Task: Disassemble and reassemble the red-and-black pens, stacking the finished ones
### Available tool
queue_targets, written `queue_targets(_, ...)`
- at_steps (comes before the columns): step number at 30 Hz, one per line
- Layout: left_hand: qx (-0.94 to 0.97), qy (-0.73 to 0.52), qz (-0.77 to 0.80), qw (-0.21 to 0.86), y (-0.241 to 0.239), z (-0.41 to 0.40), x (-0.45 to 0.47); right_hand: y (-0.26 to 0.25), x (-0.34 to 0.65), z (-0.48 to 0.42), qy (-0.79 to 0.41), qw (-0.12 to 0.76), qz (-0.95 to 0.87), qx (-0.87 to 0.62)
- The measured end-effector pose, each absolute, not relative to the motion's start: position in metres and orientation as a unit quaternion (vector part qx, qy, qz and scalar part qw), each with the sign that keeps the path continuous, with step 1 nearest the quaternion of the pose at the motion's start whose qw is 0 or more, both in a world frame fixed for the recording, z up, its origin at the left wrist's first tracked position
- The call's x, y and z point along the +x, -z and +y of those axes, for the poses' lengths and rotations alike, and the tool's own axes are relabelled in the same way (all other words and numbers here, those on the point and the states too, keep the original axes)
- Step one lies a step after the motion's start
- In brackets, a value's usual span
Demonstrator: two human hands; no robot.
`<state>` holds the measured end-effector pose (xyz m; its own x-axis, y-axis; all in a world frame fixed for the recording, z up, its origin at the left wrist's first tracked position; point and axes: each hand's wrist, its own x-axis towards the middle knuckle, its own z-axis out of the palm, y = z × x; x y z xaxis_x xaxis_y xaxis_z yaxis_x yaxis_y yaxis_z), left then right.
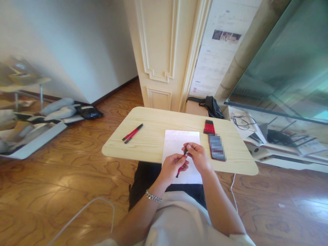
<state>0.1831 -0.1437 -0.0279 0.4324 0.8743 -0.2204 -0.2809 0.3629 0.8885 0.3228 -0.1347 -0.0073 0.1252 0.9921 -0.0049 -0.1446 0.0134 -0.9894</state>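
Note:
Between my two hands is a red and black pen (pixel 180 170), tilted over a white sheet of paper (pixel 170 141). My left hand (pixel 173 167) grips its red barrel, and the lower black end sticks out beneath the fingers. At the upper black end, the fingertips of my right hand (pixel 196 155) are pinched around the pen. Two more red and black pens (pixel 132 133) lie side by side on the left of the table. A row of several such pens (pixel 209 126) lies at the right, just above a phone (pixel 217 147) whose screen is blurred.
The light wooden table (pixel 151 119) has rounded corners. Behind it, a black bag (pixel 212 106) rests by the wall, near a low white cabinet (pixel 279 157) with cables and papers. On the floor at left stands a white box (pixel 38 140) of packages. A white cable (pixel 232 191) hangs at right.

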Motion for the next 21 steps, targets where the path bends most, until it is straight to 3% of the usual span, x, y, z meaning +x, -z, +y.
queue_targets(4,0.406,-0.404,0.381,0.726,0.0307,-0.1434,0.1834,0.0161,0.318,-0.1342,-0.443,0.592,-0.41,-0.534)
queue_targets(9,0.398,-0.386,0.355,0.753,0.0284,-0.1433,0.1833,0.0115,0.3189,-0.1357,-0.517,0.586,-0.396,-0.482)
queue_targets(15,0.402,-0.403,0.363,0.738,0.0322,-0.1451,0.1867,0.0163,0.3219,-0.1355,-0.468,0.601,-0.397,-0.512)
queue_targets(21,0.404,-0.392,0.351,0.748,0.0319,-0.1454,0.1862,0.0122,0.3202,-0.1375,-0.513,0.579,-0.4,-0.491)
